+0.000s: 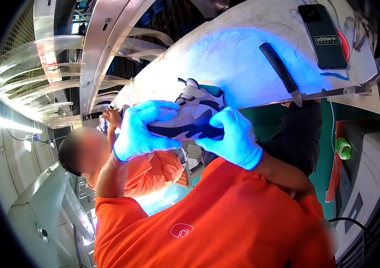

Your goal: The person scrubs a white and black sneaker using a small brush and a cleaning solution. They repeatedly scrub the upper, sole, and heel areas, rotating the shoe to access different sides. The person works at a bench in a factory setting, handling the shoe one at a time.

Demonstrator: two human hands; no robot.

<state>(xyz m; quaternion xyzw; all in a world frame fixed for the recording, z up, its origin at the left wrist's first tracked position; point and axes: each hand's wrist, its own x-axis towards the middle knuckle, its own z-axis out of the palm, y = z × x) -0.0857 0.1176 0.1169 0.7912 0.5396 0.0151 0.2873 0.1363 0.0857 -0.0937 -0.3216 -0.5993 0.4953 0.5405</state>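
A grey, white and black sneaker [194,114] with a teal lining at its collar is held up between both hands, close to the table's near edge. My left hand [143,129], in a white knit glove lit blue, grips one end of the shoe, fingers on its upper and thumb by the sole. My right hand [233,138], gloved the same way, closes on the other end low by the sole. A black-handled tool [279,67] with a short metal blade lies on the table; its blade end sticks out past the edge.
A blue glow covers part of the pale worktable [239,53]. Toward its right lie a dark phone [324,38] and a red round object [343,46]. Clear plastic strips [60,85] hang from a metal frame at left. A co-worker in orange [143,176] sits nearby.
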